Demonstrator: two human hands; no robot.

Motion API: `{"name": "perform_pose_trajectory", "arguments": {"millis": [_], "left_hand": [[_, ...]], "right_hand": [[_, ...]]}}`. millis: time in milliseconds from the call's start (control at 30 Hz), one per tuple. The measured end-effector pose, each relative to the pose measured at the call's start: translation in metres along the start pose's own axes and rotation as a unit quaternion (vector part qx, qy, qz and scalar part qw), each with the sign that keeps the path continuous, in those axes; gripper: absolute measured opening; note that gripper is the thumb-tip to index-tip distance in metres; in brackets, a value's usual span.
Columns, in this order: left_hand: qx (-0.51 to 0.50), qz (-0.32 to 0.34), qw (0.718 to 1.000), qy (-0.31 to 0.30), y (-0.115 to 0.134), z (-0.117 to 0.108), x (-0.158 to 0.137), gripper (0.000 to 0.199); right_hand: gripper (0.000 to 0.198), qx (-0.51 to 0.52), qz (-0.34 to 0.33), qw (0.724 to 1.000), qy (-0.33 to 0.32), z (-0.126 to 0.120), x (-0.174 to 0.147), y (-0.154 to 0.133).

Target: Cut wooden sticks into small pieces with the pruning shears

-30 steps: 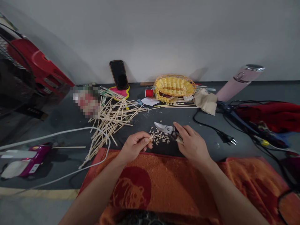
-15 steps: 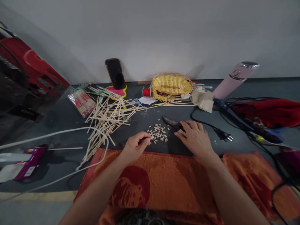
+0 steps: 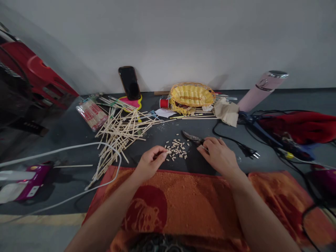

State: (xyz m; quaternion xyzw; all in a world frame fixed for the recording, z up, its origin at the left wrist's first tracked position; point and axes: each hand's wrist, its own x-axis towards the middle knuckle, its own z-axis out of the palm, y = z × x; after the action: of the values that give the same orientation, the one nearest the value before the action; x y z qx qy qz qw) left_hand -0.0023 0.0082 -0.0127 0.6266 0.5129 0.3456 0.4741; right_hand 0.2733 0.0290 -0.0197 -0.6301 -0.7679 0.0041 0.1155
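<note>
Several short cut pieces of wooden stick [image 3: 179, 149] lie scattered on the dark tabletop between my hands. My left hand [image 3: 152, 161] is closed in a pinch at the near left side of this scatter, with a small wooden piece [image 3: 168, 152] at its fingertips. My right hand [image 3: 219, 154] is closed around the handles of pruning shears [image 3: 191, 136]. Their curved blades point left, just behind the pieces, and the palm hides most of the handles. An orange towel [image 3: 194, 199] is spread under my forearms.
Long thin wooden sticks [image 3: 120, 131] lie heaped on the left, near a white cable [image 3: 115, 150]. A phone [image 3: 130, 83], a red thread spool [image 3: 164, 103] and a yellow woven basket [image 3: 193, 95] stand along the wall. A plug [image 3: 250, 152] and a pink flask [image 3: 259, 89] are to the right.
My right hand's fingers have drawn in around the shears' handles. My left hand has shifted very slightly left, still pinching. The pieces and the shears lie almost where they were.
</note>
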Motion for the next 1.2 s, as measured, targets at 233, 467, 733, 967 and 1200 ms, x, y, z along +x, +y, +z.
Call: {"name": "perform_pose_trajectory", "arguments": {"millis": [233, 467, 733, 967, 1200], "left_hand": [[-0.080, -0.042, 0.996, 0.012, 0.000, 0.001, 0.000, 0.024], [-0.220, -0.066, 0.973, 0.011, -0.002, 0.001, 0.002, 0.028], [-0.305, -0.049, 0.951, 0.023, -0.004, 0.000, 0.004, 0.031], [-0.327, -0.043, 0.944, 0.010, -0.003, -0.002, 0.004, 0.025], [-0.333, -0.051, 0.941, -0.021, -0.003, 0.000, 0.002, 0.023]], "right_hand": [[0.031, 0.317, 0.092, 0.944, 0.022, -0.015, 0.003, -0.004], [0.029, 0.624, 0.132, 0.762, -0.111, -0.031, -0.004, -0.016], [0.027, 0.612, 0.066, 0.783, -0.093, -0.035, -0.014, -0.033], [0.019, 0.478, 0.032, 0.878, -0.007, -0.024, -0.010, -0.036], [0.025, 0.712, 0.205, 0.669, -0.056, -0.015, -0.012, -0.040]]}}
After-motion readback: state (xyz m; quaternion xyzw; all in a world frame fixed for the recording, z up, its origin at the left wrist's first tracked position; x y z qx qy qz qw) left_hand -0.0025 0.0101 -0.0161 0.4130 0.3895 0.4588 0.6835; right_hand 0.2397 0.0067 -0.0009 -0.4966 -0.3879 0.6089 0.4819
